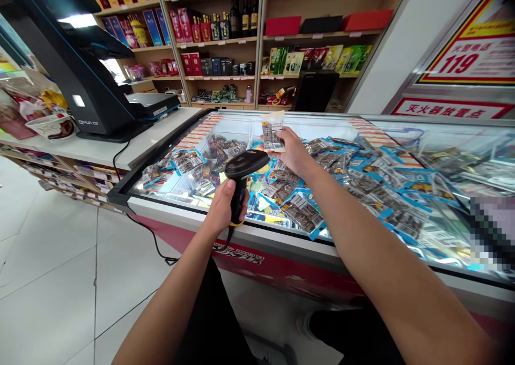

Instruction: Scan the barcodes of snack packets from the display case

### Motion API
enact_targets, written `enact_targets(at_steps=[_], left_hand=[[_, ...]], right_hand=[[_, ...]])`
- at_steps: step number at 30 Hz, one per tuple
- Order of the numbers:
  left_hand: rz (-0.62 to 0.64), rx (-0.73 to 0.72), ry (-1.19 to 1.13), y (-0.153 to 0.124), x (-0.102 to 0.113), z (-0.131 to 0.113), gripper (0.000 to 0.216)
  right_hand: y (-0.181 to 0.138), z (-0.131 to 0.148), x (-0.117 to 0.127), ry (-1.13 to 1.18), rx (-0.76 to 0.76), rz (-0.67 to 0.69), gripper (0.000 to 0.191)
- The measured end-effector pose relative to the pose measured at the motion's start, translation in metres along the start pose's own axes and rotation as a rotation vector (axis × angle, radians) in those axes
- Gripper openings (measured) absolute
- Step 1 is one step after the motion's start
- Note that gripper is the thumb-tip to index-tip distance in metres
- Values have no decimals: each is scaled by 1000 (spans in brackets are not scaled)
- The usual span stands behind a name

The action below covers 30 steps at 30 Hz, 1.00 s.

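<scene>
Wrapped round the handle of a black barcode scanner (245,164), my left hand (220,208) holds it upright over the front edge of the freezer. The scanner's head points away from me, towards the right. My right hand (293,149) grips a small clear snack packet (272,131) with a barcode label, just beyond the scanner's head. Scanner and packet are apart. Beneath both hands, many blue-edged snack packets (303,209) lie in a loose heap on the freezer's glass top.
The chest freezer (169,203) spans the front. At left, a counter (161,126) bears a black checkout terminal (86,86) and a bowl (52,126). A black cable (155,241) hangs beside the freezer. Stocked shelves (219,43) stand behind; signs (470,54) hang at right.
</scene>
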<state>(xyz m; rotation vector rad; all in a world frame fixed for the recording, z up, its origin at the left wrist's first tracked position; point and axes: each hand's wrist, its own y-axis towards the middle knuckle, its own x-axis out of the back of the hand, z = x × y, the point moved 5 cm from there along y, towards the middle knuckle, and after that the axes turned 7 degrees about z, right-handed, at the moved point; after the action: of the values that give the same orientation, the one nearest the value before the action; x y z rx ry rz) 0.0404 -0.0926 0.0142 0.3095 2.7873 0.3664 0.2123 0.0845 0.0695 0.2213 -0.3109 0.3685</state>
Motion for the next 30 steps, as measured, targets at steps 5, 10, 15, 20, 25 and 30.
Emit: enact_targets(at_steps=[5,10,15,20,25,30], left_hand=[[-240,-166,-109,-4,10,-7,68],[-423,-250,-173,-7,19,-8,65],[-495,-269,-188,-7,23,-7,66],[-513,-230,-170,-8,23,-6,69],[-492,-186,-163,-7,22,-4,69],[-473,-194,-165,-5,22,-3,66]], right_hand=[[-1,0,-15,93,-102,12,20],[7,9,-53,19,-217,158,21],[28,25,-100,-227,-137,404,19],[23,38,-137,-301,108,614,17],[23,32,-89,-398,119,335,38],[22,-3,1,-997,-325,-28,69]])
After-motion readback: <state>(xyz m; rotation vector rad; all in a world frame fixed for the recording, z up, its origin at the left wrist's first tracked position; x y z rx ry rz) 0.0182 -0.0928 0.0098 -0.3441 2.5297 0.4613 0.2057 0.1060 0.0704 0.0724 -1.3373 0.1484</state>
